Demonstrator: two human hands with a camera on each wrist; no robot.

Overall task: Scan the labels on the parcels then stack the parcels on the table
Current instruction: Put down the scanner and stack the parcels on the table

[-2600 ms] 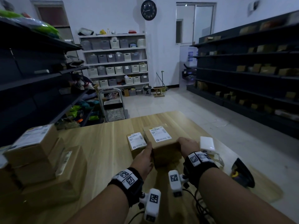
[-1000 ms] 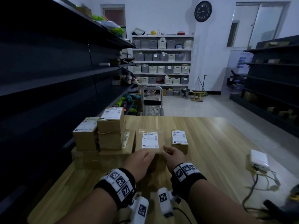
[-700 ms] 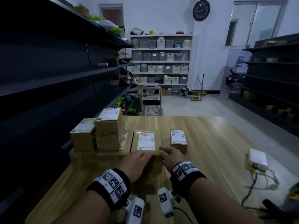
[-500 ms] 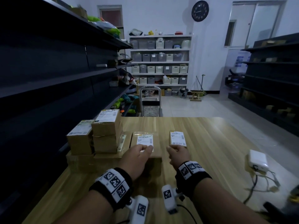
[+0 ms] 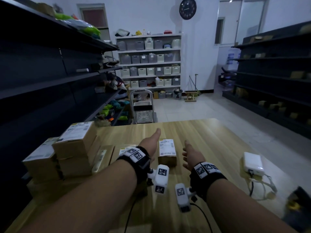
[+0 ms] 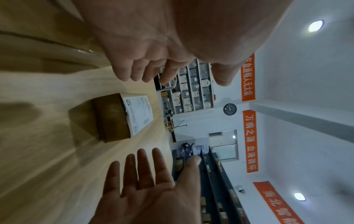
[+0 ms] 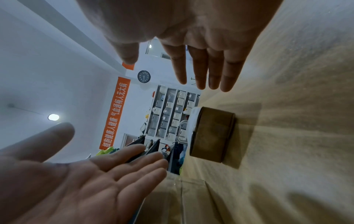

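A small labelled cardboard parcel (image 5: 167,153) lies on the wooden table (image 5: 210,140) between my two hands. My left hand (image 5: 152,140) is stretched out just left of it, fingers straight, holding nothing. My right hand (image 5: 186,153) is flat and empty a little to its right. The left wrist view shows the left hand (image 6: 172,66), the parcel (image 6: 114,118) and my right hand's palm (image 6: 149,181). In the right wrist view the right hand (image 7: 172,60) sits above the parcel (image 7: 212,133). A stack of labelled parcels (image 5: 74,148) stands at the table's left, with a flat parcel (image 5: 107,155) beside it under my left wrist.
A white power adapter (image 5: 252,163) with cables lies at the table's right edge, and a dark device (image 5: 296,204) lies near the front right corner. A trolley (image 5: 143,108) stands beyond the table. Dark shelving (image 5: 42,81) runs along both sides.
Both hands slid the larger parcel left against the stack and let it go. They have since moved forward and opened on either side of the small parcel.
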